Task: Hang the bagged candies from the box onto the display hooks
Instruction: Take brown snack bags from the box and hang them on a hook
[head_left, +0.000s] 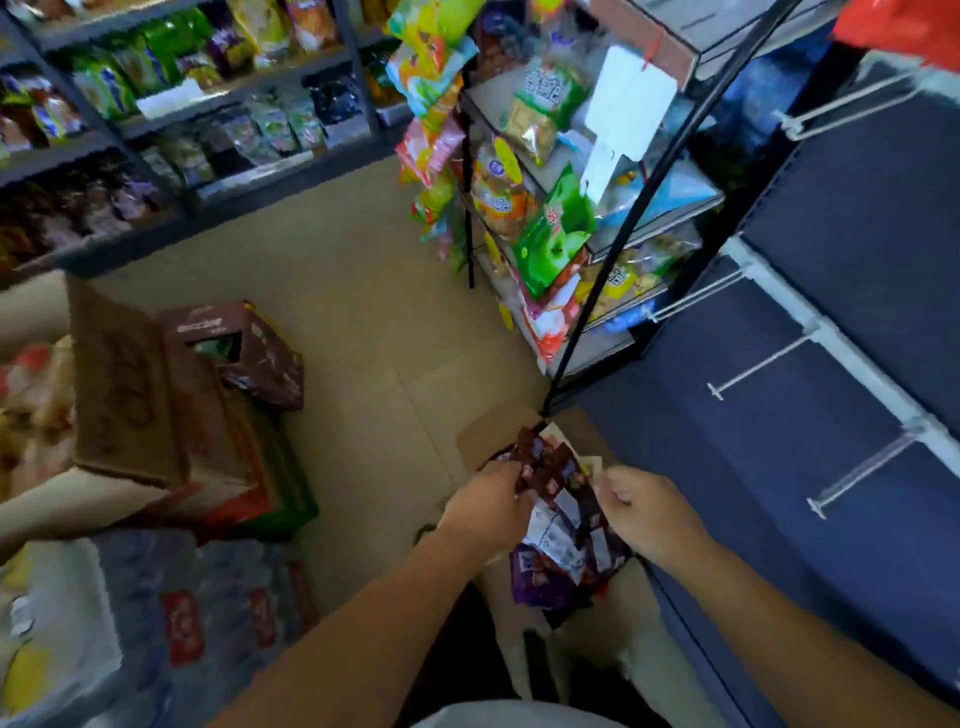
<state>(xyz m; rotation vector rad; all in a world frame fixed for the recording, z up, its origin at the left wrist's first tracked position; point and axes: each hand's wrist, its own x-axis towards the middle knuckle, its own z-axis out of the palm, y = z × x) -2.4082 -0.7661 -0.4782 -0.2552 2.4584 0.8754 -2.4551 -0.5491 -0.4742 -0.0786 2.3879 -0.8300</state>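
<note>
Just above the box (491, 434), the left hand (488, 506) and the right hand (647, 506) both pinch a bunch of candy bags (563, 512) by its sides — the bags look light, soft and slippery, so holding each by its flat top edge seems best.

Dark brown, perhaps purple-tinged candy bags (558, 512); white display hooks (762, 365); navy panel (857, 234)

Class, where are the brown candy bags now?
Head view, lower centre: the candy bags are held by the left hand and right hand over the cardboard box.
</note>
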